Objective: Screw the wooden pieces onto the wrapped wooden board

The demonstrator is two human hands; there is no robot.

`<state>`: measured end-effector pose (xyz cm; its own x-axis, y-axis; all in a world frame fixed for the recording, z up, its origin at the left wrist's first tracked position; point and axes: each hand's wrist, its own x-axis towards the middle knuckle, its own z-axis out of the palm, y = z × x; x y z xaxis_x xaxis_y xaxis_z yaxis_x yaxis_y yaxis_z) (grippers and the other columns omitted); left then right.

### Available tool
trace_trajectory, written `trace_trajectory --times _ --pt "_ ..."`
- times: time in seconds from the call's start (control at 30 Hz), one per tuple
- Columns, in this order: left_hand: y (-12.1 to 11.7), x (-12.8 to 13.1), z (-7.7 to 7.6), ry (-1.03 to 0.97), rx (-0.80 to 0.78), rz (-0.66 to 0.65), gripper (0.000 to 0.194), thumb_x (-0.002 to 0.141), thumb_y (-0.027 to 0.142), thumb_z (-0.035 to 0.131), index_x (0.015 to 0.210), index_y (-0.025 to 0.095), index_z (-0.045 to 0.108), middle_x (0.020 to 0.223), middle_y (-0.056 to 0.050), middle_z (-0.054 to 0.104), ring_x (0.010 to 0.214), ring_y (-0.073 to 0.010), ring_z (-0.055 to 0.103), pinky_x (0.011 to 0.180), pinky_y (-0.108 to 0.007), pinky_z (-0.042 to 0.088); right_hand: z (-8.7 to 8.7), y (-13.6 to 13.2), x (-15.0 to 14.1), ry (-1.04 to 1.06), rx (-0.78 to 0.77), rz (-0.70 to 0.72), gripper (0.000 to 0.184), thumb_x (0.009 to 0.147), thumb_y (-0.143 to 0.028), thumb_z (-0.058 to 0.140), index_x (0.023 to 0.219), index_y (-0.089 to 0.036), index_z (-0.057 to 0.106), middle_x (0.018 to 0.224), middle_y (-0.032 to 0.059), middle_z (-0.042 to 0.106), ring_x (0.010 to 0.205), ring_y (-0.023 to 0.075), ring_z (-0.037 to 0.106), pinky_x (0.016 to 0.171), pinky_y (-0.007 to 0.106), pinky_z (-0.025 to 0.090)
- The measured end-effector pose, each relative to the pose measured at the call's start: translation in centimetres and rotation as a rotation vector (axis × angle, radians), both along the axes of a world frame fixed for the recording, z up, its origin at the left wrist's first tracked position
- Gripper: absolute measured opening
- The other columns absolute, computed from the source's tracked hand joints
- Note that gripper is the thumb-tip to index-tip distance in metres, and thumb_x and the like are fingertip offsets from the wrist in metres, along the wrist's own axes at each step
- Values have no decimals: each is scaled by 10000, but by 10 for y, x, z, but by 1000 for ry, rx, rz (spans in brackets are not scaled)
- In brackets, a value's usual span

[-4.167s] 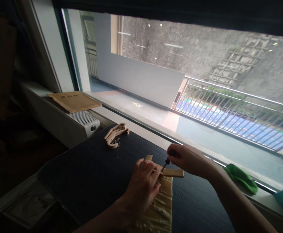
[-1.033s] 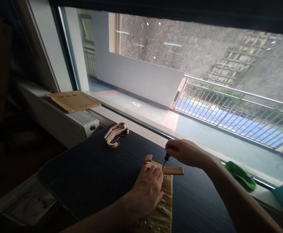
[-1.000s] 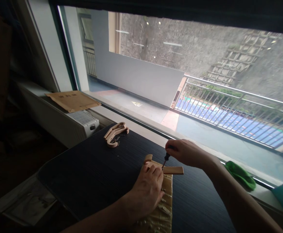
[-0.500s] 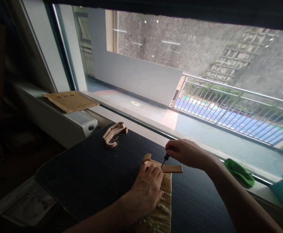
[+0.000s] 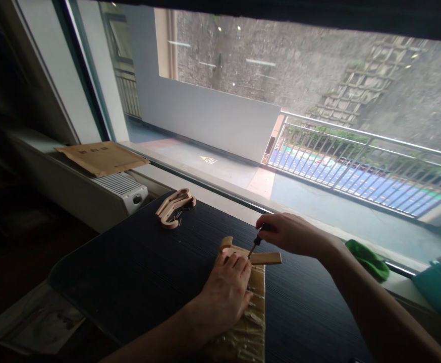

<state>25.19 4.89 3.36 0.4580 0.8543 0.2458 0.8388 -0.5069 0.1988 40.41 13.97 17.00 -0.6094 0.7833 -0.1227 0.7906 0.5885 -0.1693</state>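
Note:
My right hand (image 5: pixel 283 233) is wrapped round the dark handle of a screwdriver (image 5: pixel 256 242). Its shaft slants down to the left, with the tip beside the fingers of my other hand. My left hand (image 5: pixel 230 282) presses a pale wooden piece (image 5: pixel 268 258) with a curved end down on a block wrapped in clear yellowish film (image 5: pixel 256 302). Where the screwdriver tip meets the wood, the fingers hide whether a screw is there. Part of the wooden piece juts out to the right past the block.
Curved wooden pieces (image 5: pixel 172 205) lie toward the back of the dark table (image 5: pixel 137 267), with several small screws (image 5: pixel 178 216) beside them. A green cloth (image 5: pixel 368 259) rests on the windowsill at right. A brown envelope (image 5: pixel 103 156) lies on a white radiator (image 5: pixel 120 187) at left.
The whole view has shifted slightly, so things appear a little further left. Both hands keep their hold, and the screwdriver stays at the same spot on the wood.

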Motion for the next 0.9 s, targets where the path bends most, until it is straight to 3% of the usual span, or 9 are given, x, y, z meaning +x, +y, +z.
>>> trace_trajectory --times 0.23,0.43,0.73,0.9 --pt "1 1 7 -1 -56 3 517 890 397 491 1319 109 480 1296 -137 506 1203 -310 413 1097 -500 248 4 1 3 -6 -40 106 227 863 -287 480 945 -236 685 832 2 690 677 116 563 606 237 374" --pt "1 1 5 11 -66 -11 518 897 390 468 1331 107 464 1316 -143 493 1218 -311 412 1106 -517 230 -5 4 7 42 -49 76 254 885 -319 455 950 -217 678 839 12 692 668 113 568 606 235 379" --pt "0 0 5 4 -55 -2 514 898 398 474 1330 121 473 1335 -137 485 1225 -308 402 1111 -506 223 4 1 4 -7 -35 96 231 865 -308 481 982 -246 671 853 3 690 686 123 567 597 243 371" --pt "-1 0 0 -15 -14 -3 523 906 411 454 1334 109 462 1328 -142 489 1230 -304 389 1113 -499 207 -2 2 3 33 -39 57 246 882 -309 449 964 -228 665 854 7 691 677 117 565 594 239 377"
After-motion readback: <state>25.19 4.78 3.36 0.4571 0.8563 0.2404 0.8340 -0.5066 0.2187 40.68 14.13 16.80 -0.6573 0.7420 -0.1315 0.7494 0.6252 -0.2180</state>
